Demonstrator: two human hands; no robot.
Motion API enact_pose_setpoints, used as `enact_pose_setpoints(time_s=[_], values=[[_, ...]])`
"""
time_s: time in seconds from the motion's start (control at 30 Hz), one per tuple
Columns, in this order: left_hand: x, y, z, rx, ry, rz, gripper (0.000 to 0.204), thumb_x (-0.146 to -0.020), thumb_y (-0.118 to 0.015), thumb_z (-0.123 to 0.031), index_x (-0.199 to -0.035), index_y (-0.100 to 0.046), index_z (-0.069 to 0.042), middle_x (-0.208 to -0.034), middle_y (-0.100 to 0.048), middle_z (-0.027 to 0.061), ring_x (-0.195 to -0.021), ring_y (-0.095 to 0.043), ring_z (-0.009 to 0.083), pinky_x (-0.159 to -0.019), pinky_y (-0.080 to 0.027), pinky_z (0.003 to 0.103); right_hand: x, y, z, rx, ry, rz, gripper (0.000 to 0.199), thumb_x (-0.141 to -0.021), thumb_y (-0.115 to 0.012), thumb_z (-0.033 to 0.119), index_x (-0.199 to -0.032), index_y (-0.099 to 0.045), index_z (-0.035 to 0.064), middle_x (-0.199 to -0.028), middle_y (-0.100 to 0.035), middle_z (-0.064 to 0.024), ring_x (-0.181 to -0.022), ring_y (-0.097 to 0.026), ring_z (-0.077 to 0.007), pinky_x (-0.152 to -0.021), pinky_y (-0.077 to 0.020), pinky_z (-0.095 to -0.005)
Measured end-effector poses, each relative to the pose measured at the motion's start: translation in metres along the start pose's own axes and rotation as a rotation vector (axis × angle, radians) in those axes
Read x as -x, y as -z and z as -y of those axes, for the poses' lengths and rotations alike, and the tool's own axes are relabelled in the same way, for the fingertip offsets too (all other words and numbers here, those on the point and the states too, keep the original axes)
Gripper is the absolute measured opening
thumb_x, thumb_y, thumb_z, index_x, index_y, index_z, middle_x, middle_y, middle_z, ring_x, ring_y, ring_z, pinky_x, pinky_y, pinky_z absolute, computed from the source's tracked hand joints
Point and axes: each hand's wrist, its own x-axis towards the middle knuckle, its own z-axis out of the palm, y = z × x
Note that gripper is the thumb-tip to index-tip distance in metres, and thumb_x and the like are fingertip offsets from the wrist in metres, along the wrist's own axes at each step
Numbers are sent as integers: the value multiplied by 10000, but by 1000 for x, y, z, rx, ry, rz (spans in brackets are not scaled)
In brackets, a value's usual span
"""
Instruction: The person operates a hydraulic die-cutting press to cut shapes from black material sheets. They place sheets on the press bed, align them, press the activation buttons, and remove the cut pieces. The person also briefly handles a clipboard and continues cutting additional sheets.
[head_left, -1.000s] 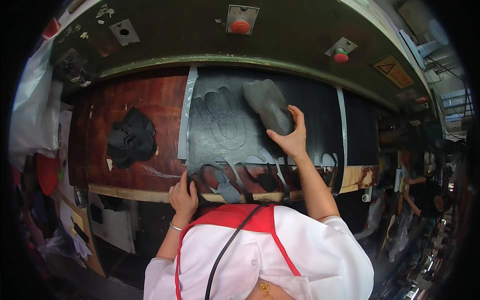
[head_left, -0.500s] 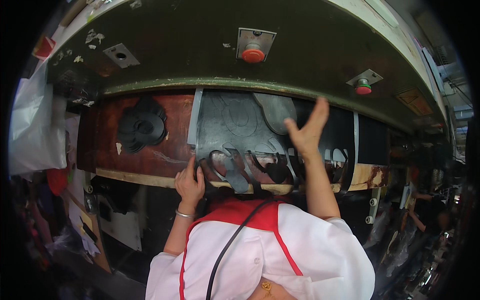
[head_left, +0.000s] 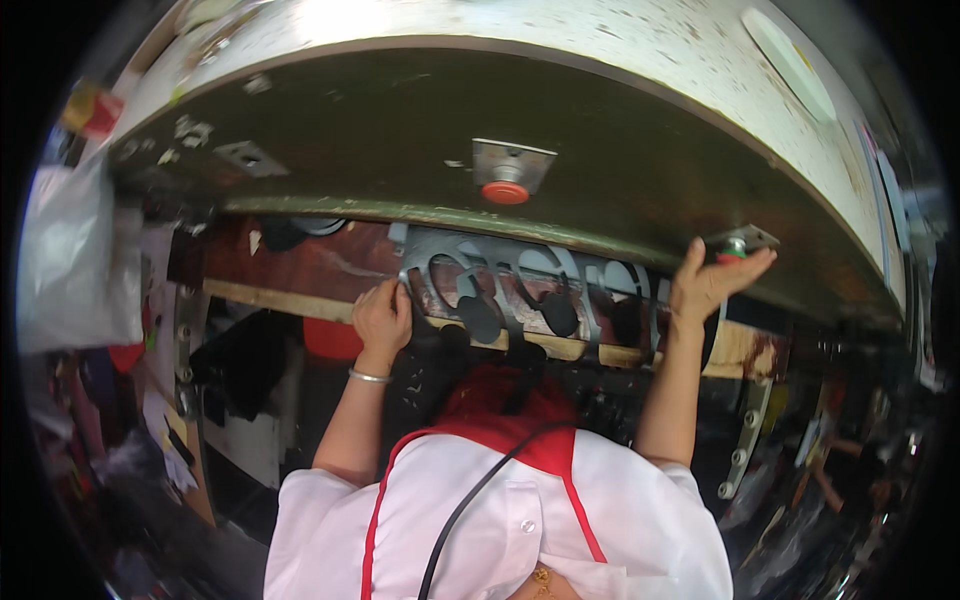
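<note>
A dark sheet with curved cut-outs (head_left: 418,290) lies on the reddish-brown board (head_left: 362,248) under the machine's green front (head_left: 380,130). At its left edge is my left hand (head_left: 382,325), fingers curled with the tips on the sheet's edge. My right hand (head_left: 708,285) is raised at the right, fingers spread, against the green push button (head_left: 733,250); the hand partly covers that button. Dark rounded tabs (head_left: 480,318) hang among the cut-outs near the front edge. The far part of the sheet is hidden beneath the machine front.
A red mushroom button (head_left: 505,191) sticks out mid-front. Dark cut pieces (head_left: 285,232) on the board's left show only partly. A pale wooden edge (head_left: 290,300) runs along the board's front. A clear plastic bag (head_left: 80,265) hangs at the far left.
My right hand has moved right from over the sheet to the green button. The left fingers have curled in at the sheet's edge. The view has shifted, and the machine front now covers more.
</note>
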Motion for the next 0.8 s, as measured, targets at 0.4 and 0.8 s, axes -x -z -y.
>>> enact_pose_setpoints(time_s=[0.4, 0.8], values=[[29, -2, -13, 222, 200, -77, 144, -890, -549, -187, -849, -628, -74, -752, -600, 102, -794, -571, 276, -777, -409, 390, 86, 77, -68, 143, -58, 158, 663, -823, -701, 399, -1290, -465, -9, -1202, -531, -248, -1074, -540, -376, -902, -462, -456], [193, 124, 82, 118, 543, -467, 275, -833, -588, -122, -1090, -613, -28, -1025, -650, 157, -956, -602, 335, -844, -481, 394, 96, 45, -45, -330, 55, 24, 595, -763, -787, 366, -1139, -562, -37, -993, -627, -203, -882, -620, -342, -781, -523, -424]])
